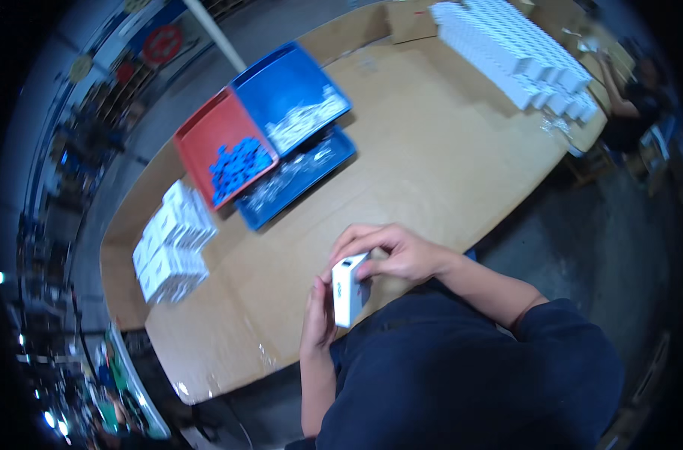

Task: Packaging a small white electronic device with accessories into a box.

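A small white box (344,298) with a dark opening at its top end is held upright close to my body, over the near edge of the table. My left hand (317,319) grips it from the left side, its fingers partly hidden behind the box. My right hand (390,251) closes on the top end, with the thumb on the right face and the fingers curled over the back. Farther off, a red tray (203,139) holds small blue pieces (240,166). Beside it, a blue tray (281,79) contains small white pieces (308,118).
A lower blue tray (270,214) with clear plastic pieces sits partly under the others. Stacked white boxes (173,247) stand at the left; a large block of white boxes (510,49) fills the far right. Cardboard covers the table (424,150). Another person (634,97) is at the right.
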Tool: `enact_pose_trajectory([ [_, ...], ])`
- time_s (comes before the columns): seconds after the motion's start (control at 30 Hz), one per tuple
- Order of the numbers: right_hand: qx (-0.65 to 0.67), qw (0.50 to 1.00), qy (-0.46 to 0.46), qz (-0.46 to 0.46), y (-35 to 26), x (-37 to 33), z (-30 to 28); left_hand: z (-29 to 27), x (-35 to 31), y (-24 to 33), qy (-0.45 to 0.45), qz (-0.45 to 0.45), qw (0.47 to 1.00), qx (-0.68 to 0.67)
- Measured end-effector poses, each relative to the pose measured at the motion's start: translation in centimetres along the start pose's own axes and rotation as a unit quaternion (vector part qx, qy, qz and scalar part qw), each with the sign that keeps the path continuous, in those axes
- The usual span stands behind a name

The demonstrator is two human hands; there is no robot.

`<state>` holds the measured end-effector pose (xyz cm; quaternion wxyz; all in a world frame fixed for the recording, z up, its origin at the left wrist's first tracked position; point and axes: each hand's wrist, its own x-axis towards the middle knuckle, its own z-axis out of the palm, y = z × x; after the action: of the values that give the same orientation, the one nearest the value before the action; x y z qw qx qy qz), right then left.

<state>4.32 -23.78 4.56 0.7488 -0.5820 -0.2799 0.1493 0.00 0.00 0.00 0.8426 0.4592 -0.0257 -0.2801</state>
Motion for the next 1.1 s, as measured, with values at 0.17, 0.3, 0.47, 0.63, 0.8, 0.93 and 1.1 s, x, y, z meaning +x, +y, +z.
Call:
enact_pose_trajectory([
  [0.17, -0.063, 0.993, 0.092, 0.033, 2.1, -3.3, 0.3, 1.0, 0.7, -5.3, -0.103, -0.044, 0.982, -0.152],
  [0.3, -0.04, 0.958, 0.267, 0.095, 5.4, -8.5, -0.6, 4.6, 2.0, -5.7, 0.146, 0.005, 0.988, 0.058],
  [0.47, -0.237, 0.928, 0.261, 0.124, 3.4, -13.6, 0.5, 6.9, 3.0, -8.9, 0.113, 0.122, 0.929, 0.33],
  [0.63, -0.297, 0.904, 0.278, 0.129, 0.5, -17.2, 0.8, 10.5, 2.9, -10.5, 0.023, 0.144, 0.876, 0.461],
  [0.8, -0.184, 0.932, 0.284, 0.128, 1.4, -20.6, -0.8, 12.7, 3.5, -10.9, -0.045, 0.095, 0.853, 0.511],
  [0.93, -0.059, 0.943, 0.317, 0.083, 2.0, -22.0, -3.1, 14.1, 4.5, -10.6, -0.101, 0.073, 0.861, 0.494],
  [1.1, -0.1, 0.878, 0.467, 0.032, 3.4, -26.4, -14.0, 13.3, 6.7, -11.9, -0.074, 0.044, 0.88, 0.466],
])
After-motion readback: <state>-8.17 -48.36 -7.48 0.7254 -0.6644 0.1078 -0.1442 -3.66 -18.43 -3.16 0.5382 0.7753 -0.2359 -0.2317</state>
